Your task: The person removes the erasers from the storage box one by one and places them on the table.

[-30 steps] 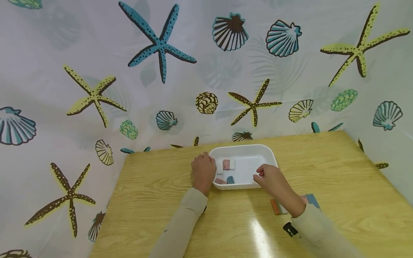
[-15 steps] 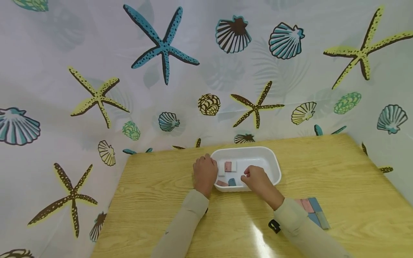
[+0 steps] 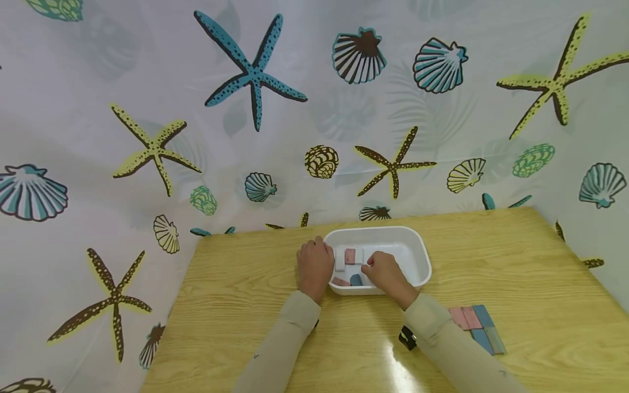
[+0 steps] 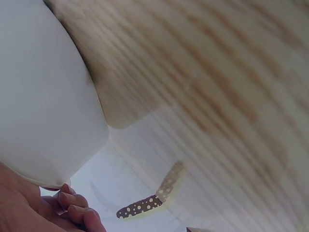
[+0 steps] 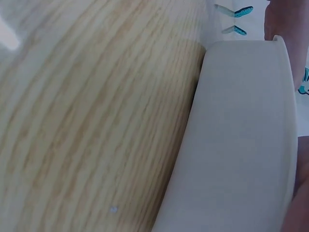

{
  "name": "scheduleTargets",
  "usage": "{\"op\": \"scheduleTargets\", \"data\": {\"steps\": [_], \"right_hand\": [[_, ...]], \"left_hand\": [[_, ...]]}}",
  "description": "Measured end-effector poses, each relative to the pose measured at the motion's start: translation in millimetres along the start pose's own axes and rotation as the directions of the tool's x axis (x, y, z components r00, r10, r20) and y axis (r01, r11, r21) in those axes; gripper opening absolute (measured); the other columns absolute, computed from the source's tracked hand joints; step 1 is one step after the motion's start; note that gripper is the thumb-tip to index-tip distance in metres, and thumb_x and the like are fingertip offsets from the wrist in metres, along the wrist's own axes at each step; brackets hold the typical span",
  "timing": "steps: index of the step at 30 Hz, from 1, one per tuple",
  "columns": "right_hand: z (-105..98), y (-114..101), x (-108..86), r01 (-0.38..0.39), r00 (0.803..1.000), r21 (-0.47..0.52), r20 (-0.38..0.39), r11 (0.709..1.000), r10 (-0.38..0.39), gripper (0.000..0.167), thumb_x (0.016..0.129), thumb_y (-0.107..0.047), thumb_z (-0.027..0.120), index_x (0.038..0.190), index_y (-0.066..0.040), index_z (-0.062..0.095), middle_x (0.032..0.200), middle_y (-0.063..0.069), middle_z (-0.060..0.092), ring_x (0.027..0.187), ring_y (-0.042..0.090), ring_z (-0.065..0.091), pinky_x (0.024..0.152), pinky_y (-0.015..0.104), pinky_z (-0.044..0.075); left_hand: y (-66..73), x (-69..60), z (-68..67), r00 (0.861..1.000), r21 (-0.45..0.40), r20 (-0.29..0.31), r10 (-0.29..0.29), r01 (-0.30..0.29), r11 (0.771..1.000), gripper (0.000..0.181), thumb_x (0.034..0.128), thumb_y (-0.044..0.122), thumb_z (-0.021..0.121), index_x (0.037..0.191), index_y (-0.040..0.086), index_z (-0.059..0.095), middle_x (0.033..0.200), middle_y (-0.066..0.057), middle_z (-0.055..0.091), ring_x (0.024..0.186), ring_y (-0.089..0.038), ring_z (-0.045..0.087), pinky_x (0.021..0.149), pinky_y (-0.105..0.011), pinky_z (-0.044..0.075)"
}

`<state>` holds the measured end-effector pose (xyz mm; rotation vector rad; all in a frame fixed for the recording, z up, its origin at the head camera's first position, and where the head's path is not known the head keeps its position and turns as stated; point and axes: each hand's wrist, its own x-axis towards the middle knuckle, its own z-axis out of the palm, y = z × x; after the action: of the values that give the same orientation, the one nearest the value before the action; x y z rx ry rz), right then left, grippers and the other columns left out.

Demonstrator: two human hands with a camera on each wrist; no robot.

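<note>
A white plastic tray with raised sides sits on the wooden table. Its left rim is gripped by my left hand; in the left wrist view the curled fingers meet the rim. My right hand reaches over the front rim, fingers bent, close to a blue-grey piece and something pale beside it. The fingertips are partly hidden, so whether they pinch anything is unclear. Also lying in the tray are a pink piece between pale ones and another pink piece.
Flat pink pieces and blue-grey pieces lie side by side on the table, right of the tray, partly covered by the right sleeve. A curtain printed with starfish and shells hangs behind the table.
My right hand has moved left inside the tray, from its right side toward the blue-grey piece. The left hand keeps its place at the rim. The view has shifted slightly.
</note>
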<state>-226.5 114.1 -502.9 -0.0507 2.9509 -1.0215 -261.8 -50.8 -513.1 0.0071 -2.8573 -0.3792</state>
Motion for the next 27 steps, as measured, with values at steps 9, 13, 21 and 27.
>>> {"op": "scheduleTargets", "data": {"steps": [9,13,21,27], "right_hand": [[6.6,-2.8,12.4,-0.032,0.999,-0.006,0.022,0.999,0.032,0.026,0.079,-0.014,0.063,0.063,-0.004,0.047,0.058,0.002,0.041,0.053,0.015,0.037,0.05,0.03,0.034],[11.8,-4.0,18.6,-0.029,0.999,0.007,0.023,1.0,0.029,0.036,0.081,-0.015,0.063,0.056,-0.01,0.037,0.054,-0.001,0.03,0.049,0.014,0.03,0.047,0.027,0.026],[18.8,-5.5,26.5,-0.013,1.0,-0.043,0.011,0.999,0.014,0.025,0.082,-0.016,0.065,0.066,-0.001,0.052,0.061,0.008,0.052,0.055,0.018,0.045,0.052,0.034,0.04],[20.2,-6.5,27.2,-0.034,0.999,-0.051,0.007,0.998,0.035,0.024,0.082,-0.016,0.065,0.072,0.004,0.056,0.066,0.014,0.056,0.058,0.022,0.051,0.056,0.038,0.044]], "left_hand": [[-0.8,-0.3,1.2,0.999,0.008,-0.025,0.025,-0.025,1.0,0.024,0.0953,0.025,0.047,0.097,0.004,0.059,0.087,-0.01,0.06,0.084,-0.025,0.057,0.076,-0.04,0.045],[-2.7,-0.1,4.4,0.998,0.019,-0.048,0.035,-0.034,0.999,0.024,0.0951,0.025,0.047,0.095,0.004,0.059,0.085,-0.01,0.06,0.083,-0.025,0.057,0.075,-0.04,0.045],[-5.2,2.9,7.8,0.998,0.031,-0.038,0.044,-0.043,0.999,0.025,0.0961,0.026,0.044,0.094,0.005,0.058,0.084,-0.009,0.059,0.081,-0.024,0.056,0.074,-0.039,0.045],[-4.6,1.4,7.5,0.998,0.025,-0.039,0.042,-0.041,0.999,0.026,0.0959,0.027,0.045,0.094,0.005,0.059,0.085,-0.009,0.06,0.082,-0.024,0.057,0.075,-0.04,0.045]]}}
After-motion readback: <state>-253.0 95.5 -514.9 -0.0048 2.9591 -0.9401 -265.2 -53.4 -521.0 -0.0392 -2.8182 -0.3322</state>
